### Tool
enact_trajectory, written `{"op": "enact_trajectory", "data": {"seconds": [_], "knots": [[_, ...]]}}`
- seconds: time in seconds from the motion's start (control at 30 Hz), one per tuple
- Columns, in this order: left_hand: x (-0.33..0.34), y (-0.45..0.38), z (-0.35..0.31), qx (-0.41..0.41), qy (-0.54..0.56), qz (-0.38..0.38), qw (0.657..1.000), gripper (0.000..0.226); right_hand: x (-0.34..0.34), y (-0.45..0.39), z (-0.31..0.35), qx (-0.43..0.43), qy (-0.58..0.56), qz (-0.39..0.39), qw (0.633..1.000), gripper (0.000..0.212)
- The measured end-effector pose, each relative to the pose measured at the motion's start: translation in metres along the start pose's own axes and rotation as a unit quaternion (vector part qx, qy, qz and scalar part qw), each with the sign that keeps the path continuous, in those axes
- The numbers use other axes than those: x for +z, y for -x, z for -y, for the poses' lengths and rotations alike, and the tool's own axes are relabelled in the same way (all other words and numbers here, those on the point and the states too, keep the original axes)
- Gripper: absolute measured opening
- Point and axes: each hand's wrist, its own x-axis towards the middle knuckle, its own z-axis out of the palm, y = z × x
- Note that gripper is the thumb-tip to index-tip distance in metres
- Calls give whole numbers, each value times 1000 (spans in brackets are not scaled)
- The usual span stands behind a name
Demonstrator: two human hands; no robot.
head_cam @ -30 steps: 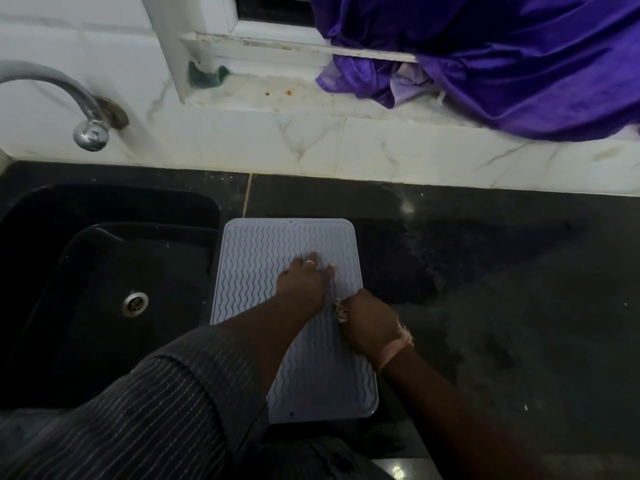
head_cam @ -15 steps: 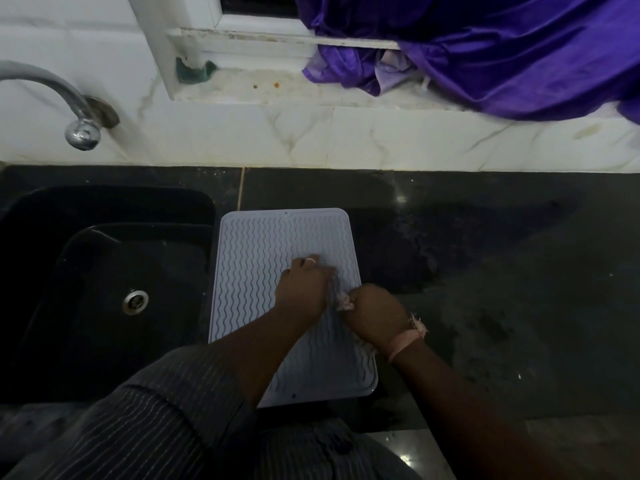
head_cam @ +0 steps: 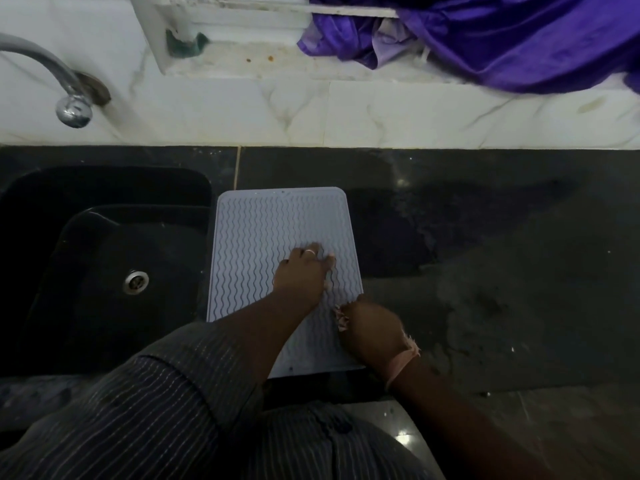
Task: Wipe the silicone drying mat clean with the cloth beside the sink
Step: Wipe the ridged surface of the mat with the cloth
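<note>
A pale grey silicone drying mat (head_cam: pixel 263 233) with wavy ridges lies on the dark counter, just right of the sink. My left hand (head_cam: pixel 303 275) presses flat on the mat's middle, fingers spread, a ring on one finger. My right hand (head_cam: pixel 370 332) is curled over a small pinkish cloth (head_cam: pixel 341 318) at the mat's right edge, nearer me. Only a frayed bit of the cloth shows from under the fist; a pink strip also trails at that wrist.
A black sink (head_cam: pixel 104 265) with a metal drain sits left of the mat, a chrome tap (head_cam: pixel 71 98) above it. A purple fabric (head_cam: pixel 502 39) hangs over the white marble ledge at the back right. The dark counter (head_cam: pixel 502 271) extends right, with wet smears.
My right hand with the cloth has slid back toward me and to the mat's right edge. The left hand stays pressed on the mat's middle.
</note>
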Motion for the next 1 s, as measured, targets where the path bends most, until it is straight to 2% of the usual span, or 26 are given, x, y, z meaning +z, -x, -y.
{"op": "enact_trajectory", "data": {"seconds": [0.13, 0.27, 0.33, 0.37, 0.4, 0.43, 0.5, 0.53, 0.57, 0.63, 0.7, 0.73, 0.77, 0.8, 0.83, 0.93, 0.97, 1.0], "knots": [[2, -1, -1, -4, 9, 13, 1000, 63, 6, 29, 1, 30, -21, 19, 999, 31], [4, 0, -1, -2, 25, 31, 999, 64, 0, 35, -1, 63, -45, 96, 992, 33], [8, 0, 0, 0, 88, 25, 996, 60, -15, 27, -4, 69, -132, 127, 981, 30], [9, 0, 0, 3, 150, 5, 989, 55, -22, 23, -6, 86, -213, 127, 965, 29], [8, 1, -1, 8, 220, -25, 975, 49, -28, 18, -8, 121, -322, 125, 931, 25], [6, 3, -3, 10, 291, -54, 955, 41, -32, 14, -9, 161, -449, 122, 870, 20], [-4, 12, -11, -27, 428, -61, 901, 29, -36, 5, -8, 209, -658, 117, 714, 15], [-10, 17, -16, -52, 494, -34, 867, 31, -38, -1, -7, 213, -713, 94, 661, 16], [-16, 23, -20, -72, 549, 6, 833, 41, -41, -7, -6, 211, -745, 60, 630, 18], [-25, 33, -24, -121, 621, 118, 765, 63, -50, -17, -3, 202, -772, -17, 602, 27], [-28, 37, -22, -149, 694, 205, 674, 73, -57, -22, 1, 164, -790, -56, 588, 32], [-28, 38, -20, -141, 738, 220, 622, 71, -60, -22, 4, 145, -791, -63, 592, 32], [-29, 38, -18, -126, 771, 221, 584, 65, -62, -21, 6, 133, -788, -58, 598, 35], [-28, 38, -16, -110, 784, 212, 572, 55, -64, -21, 5, 129, -782, -46, 608, 41], [-28, 37, -15, -99, 780, 200, 585, 46, -67, -21, 3, 128, -775, -27, 619, 47], [-26, 32, -10, -80, 724, 139, 671, 33, -84, -20, -6, 126, -738, 26, 662, 58], [-27, 29, -10, -77, 712, 115, 688, 34, -88, -21, -9, 129, -710, 31, 692, 57], [-30, 27, -11, -73, 702, 95, 702, 34, -90, -21, -11, 130, -659, 29, 740, 56]]}}
